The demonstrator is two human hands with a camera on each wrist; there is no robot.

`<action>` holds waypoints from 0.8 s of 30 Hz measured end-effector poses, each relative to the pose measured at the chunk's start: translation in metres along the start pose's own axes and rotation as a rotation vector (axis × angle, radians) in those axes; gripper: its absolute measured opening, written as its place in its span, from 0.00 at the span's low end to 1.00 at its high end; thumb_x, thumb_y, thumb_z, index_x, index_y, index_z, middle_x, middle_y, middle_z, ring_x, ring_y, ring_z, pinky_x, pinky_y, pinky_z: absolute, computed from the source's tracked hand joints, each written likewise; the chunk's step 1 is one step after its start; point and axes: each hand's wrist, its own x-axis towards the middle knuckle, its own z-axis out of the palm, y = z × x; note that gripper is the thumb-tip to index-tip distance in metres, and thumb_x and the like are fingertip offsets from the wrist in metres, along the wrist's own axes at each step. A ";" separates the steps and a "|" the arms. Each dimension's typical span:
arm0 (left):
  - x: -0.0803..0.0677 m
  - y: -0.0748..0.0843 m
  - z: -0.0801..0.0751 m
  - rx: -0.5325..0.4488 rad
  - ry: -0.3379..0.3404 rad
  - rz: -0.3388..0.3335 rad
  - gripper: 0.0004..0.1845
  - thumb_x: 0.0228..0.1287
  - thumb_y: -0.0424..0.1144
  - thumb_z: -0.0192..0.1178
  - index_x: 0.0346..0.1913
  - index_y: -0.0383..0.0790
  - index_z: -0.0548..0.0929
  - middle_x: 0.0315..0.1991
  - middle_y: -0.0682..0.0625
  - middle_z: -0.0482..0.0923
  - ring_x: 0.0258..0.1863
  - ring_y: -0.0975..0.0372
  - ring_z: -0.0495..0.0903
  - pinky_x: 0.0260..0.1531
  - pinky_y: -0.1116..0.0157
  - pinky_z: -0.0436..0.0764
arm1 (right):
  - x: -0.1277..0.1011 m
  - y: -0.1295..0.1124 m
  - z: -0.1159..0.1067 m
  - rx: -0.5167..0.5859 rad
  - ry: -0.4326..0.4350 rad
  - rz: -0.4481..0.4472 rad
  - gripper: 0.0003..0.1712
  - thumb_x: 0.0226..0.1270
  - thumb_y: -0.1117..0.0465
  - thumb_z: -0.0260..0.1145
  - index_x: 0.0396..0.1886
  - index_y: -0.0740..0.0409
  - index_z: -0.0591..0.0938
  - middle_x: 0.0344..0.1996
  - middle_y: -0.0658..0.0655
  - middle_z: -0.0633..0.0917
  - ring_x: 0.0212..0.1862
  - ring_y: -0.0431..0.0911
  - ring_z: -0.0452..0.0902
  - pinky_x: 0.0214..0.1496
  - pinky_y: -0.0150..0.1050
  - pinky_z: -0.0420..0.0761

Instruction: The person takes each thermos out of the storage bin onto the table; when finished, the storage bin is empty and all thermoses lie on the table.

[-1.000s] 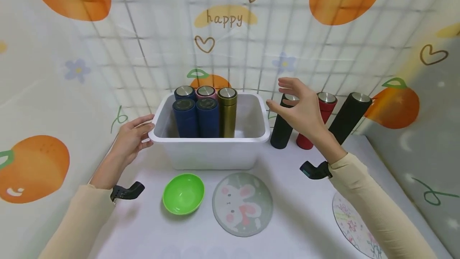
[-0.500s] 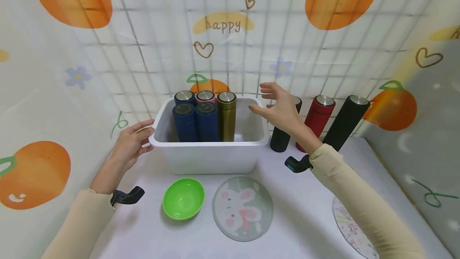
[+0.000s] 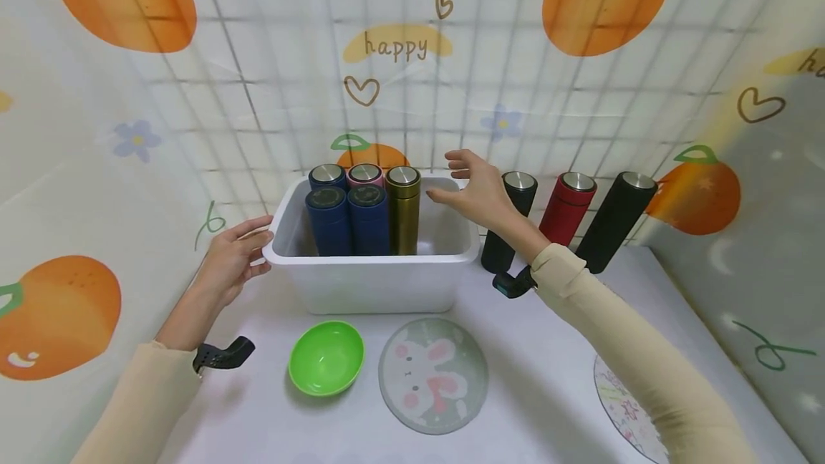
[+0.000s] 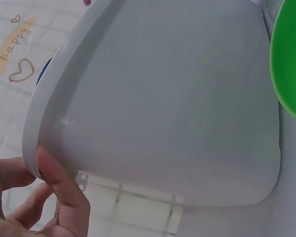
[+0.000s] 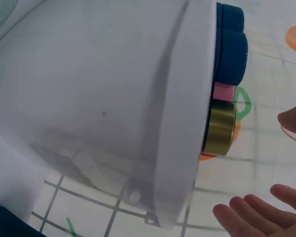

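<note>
Left hand (image 3: 233,262) pinches the rim of a white rectangular plastic tub (image 3: 380,285), probably steadying it; the right hand (image 3: 482,195), empty, fingers loosely spread, hovers near its right end. Inside, upright blue, pink and gold cylindrical metal-looking bottles (image 3: 369,219) cluster, likely propping one another.

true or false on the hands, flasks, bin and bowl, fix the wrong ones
1. The left hand holds the white bin by its rim. True.
2. The right hand grips a flask. False: the right hand holds nothing.
3. The gold flask stands inside the white bin. True.
4. The red flask is in the white bin. False: the red flask stands outside, between two black flasks.
5. The green bowl rests on the rabbit mat. False: the green bowl sits beside the rabbit mat.
</note>
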 end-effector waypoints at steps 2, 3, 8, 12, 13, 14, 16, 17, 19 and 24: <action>0.000 0.001 -0.001 -0.004 0.000 -0.001 0.28 0.70 0.35 0.63 0.69 0.31 0.68 0.44 0.52 0.83 0.32 0.61 0.84 0.27 0.69 0.83 | 0.004 -0.002 0.003 0.000 -0.012 0.005 0.41 0.55 0.48 0.78 0.67 0.55 0.73 0.61 0.60 0.78 0.60 0.53 0.77 0.56 0.50 0.79; 0.000 0.001 -0.001 -0.005 -0.002 -0.003 0.28 0.70 0.35 0.63 0.69 0.31 0.68 0.44 0.52 0.83 0.33 0.61 0.84 0.27 0.68 0.83 | 0.006 -0.002 0.005 0.000 -0.017 0.007 0.41 0.55 0.48 0.78 0.67 0.55 0.73 0.60 0.61 0.79 0.60 0.53 0.77 0.56 0.50 0.79; -0.002 0.001 -0.002 0.012 0.001 -0.017 0.29 0.70 0.35 0.63 0.70 0.32 0.67 0.45 0.53 0.82 0.33 0.61 0.84 0.28 0.68 0.83 | 0.013 -0.003 0.013 -0.010 -0.051 0.016 0.43 0.55 0.48 0.78 0.68 0.56 0.72 0.61 0.62 0.78 0.60 0.54 0.76 0.56 0.50 0.79; -0.003 0.000 -0.002 0.019 0.001 -0.025 0.29 0.71 0.36 0.63 0.70 0.33 0.67 0.46 0.52 0.81 0.35 0.60 0.84 0.28 0.68 0.83 | 0.021 -0.003 0.021 -0.041 -0.105 0.026 0.46 0.56 0.46 0.78 0.69 0.58 0.70 0.63 0.64 0.76 0.62 0.56 0.75 0.58 0.51 0.77; -0.003 0.000 -0.002 0.017 0.001 -0.025 0.29 0.71 0.36 0.63 0.70 0.33 0.67 0.46 0.52 0.81 0.35 0.60 0.84 0.28 0.68 0.83 | 0.023 -0.003 0.023 -0.049 -0.119 0.030 0.46 0.56 0.46 0.77 0.70 0.59 0.70 0.63 0.64 0.76 0.62 0.57 0.74 0.59 0.51 0.77; -0.003 0.000 -0.002 0.016 0.000 -0.023 0.29 0.71 0.36 0.63 0.70 0.33 0.67 0.46 0.52 0.81 0.35 0.60 0.84 0.28 0.68 0.83 | 0.025 -0.003 0.024 -0.055 -0.130 0.035 0.46 0.56 0.46 0.77 0.70 0.60 0.69 0.64 0.64 0.76 0.63 0.57 0.74 0.59 0.51 0.77; -0.002 0.000 -0.002 0.010 -0.003 -0.018 0.29 0.71 0.36 0.62 0.70 0.32 0.67 0.46 0.53 0.82 0.34 0.61 0.84 0.28 0.68 0.83 | 0.029 -0.002 0.026 -0.062 -0.142 0.048 0.46 0.56 0.46 0.77 0.70 0.60 0.69 0.63 0.65 0.76 0.62 0.58 0.74 0.59 0.51 0.77; -0.002 0.000 -0.002 0.010 -0.004 -0.014 0.29 0.71 0.35 0.63 0.70 0.32 0.67 0.46 0.53 0.82 0.34 0.61 0.84 0.28 0.68 0.83 | 0.032 -0.001 0.027 -0.062 -0.149 0.061 0.46 0.56 0.46 0.77 0.69 0.61 0.69 0.63 0.65 0.76 0.62 0.58 0.74 0.58 0.51 0.77; -0.001 0.000 -0.002 0.009 -0.007 -0.007 0.28 0.71 0.35 0.62 0.69 0.32 0.67 0.45 0.53 0.82 0.33 0.61 0.84 0.27 0.68 0.83 | 0.036 0.001 0.030 -0.052 -0.164 0.085 0.46 0.56 0.46 0.77 0.69 0.61 0.69 0.62 0.65 0.76 0.62 0.57 0.74 0.58 0.51 0.78; -0.001 0.001 -0.001 0.014 -0.010 -0.004 0.28 0.71 0.35 0.62 0.69 0.32 0.67 0.46 0.53 0.82 0.33 0.61 0.84 0.27 0.68 0.83 | 0.042 0.001 0.037 -0.065 -0.202 0.112 0.47 0.56 0.44 0.77 0.70 0.60 0.69 0.61 0.63 0.77 0.60 0.55 0.74 0.58 0.50 0.78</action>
